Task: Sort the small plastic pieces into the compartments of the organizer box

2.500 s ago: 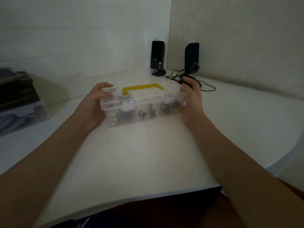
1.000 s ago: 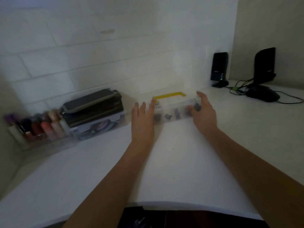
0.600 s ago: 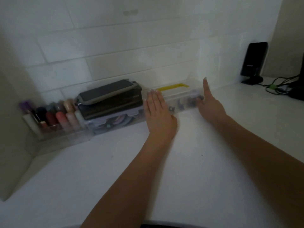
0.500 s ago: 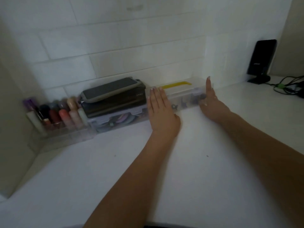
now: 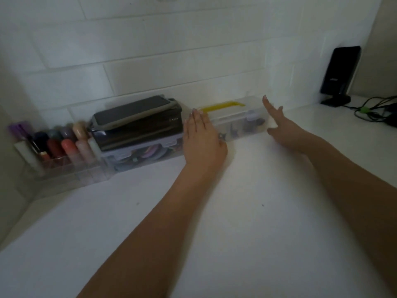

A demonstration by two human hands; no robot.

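Note:
The clear organizer box (image 5: pixel 238 123), its lid closed and a yellow handle (image 5: pixel 223 104) on top, stands against the white tiled wall at the back of the table. Dark small plastic pieces (image 5: pixel 250 127) show through its front wall. My left hand (image 5: pixel 202 140) lies flat with straight fingers against the box's left front corner. My right hand (image 5: pixel 281 127) has straight, spread fingers at the box's right end, touching or just off it; I cannot tell which.
Left of the box stands a clear storage case (image 5: pixel 141 153) with a dark case and a phone (image 5: pixel 133 112) stacked on it. Further left is a clear tray of bottles (image 5: pixel 53 147). A black speaker (image 5: pixel 339 76) and cables (image 5: pixel 373 108) sit at the right.
The box has gone from the middle of the table to the back wall beside the storage case. Both hands went from gripping its ends to flat fingers; the right hand has drawn slightly away.

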